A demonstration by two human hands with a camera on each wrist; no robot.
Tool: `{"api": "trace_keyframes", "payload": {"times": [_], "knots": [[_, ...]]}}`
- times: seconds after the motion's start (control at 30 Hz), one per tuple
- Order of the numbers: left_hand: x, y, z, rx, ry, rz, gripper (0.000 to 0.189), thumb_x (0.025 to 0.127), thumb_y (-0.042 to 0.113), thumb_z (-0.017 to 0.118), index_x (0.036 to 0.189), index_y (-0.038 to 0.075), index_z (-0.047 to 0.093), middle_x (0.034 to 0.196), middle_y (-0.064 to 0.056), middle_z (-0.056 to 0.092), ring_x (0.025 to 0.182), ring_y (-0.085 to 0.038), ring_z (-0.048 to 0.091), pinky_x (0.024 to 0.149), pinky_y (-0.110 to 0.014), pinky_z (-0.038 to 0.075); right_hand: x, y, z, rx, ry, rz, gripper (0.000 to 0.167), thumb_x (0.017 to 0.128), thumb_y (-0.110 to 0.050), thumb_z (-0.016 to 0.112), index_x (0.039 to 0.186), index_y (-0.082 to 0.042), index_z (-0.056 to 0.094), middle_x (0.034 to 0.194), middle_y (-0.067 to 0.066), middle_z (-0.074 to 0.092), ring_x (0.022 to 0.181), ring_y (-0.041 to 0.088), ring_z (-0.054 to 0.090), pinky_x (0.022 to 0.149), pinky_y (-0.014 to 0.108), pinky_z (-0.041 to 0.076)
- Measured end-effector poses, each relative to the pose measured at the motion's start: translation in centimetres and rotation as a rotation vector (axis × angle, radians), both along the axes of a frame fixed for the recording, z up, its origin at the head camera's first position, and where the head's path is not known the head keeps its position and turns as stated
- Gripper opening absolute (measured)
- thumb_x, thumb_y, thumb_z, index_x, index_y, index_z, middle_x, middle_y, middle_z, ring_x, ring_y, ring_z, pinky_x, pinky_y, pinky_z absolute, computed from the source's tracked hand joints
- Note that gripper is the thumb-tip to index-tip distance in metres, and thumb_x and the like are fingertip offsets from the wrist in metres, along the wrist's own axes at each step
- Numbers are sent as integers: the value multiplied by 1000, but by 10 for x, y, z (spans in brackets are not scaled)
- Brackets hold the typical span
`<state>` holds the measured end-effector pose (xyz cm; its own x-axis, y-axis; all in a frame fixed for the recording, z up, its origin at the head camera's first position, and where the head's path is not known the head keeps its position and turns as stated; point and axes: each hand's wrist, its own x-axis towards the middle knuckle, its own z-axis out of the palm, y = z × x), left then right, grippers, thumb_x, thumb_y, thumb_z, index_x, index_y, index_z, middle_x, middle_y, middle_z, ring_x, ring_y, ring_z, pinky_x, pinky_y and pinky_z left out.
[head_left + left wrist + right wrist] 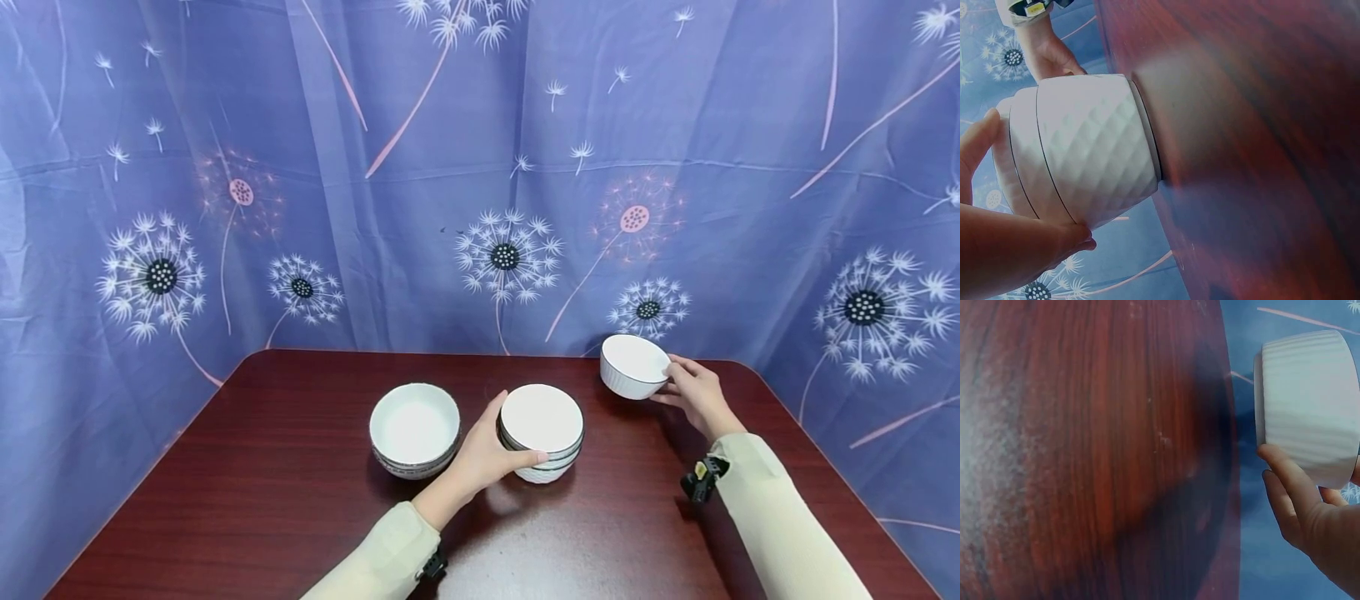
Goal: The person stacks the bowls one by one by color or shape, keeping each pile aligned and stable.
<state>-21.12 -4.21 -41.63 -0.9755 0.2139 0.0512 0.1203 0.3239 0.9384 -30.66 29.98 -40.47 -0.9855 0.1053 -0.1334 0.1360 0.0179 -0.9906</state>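
My left hand (483,454) grips a stack of white bowls (542,421) by its left side, thumb across the front and fingers behind. Thin dark rims line the stack, and the left wrist view shows a dimpled lower bowl (1094,144). At the back right, my right hand (699,396) holds a single white bowl (633,367) by its right side, over the table. Vertical ribs cover that bowl's outside in the right wrist view, where fingertips (1266,451) lie at its foot. Left of my left hand stands another stack of pale bowls (415,429) with a patterned outside.
A dark red-brown wooden table (247,500) with rounded back corners carries the stacks. Right behind its back edge hangs a blue curtain (420,275) with dandelion prints, which also runs along both sides.
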Motion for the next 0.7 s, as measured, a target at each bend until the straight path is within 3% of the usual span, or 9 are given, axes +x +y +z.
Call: {"api": "trace_keyframes", "payload": {"times": [0.7], "knots": [[1,0,-1,-4,19,-10,107,69,31,87,153,11,24,150,-17,36,137,-34,34,106,-56,32,9,-16,24,3,71,60,60,96,-9,41,151,3,20,151,30,20,79,7,65,78,34,56]]}}
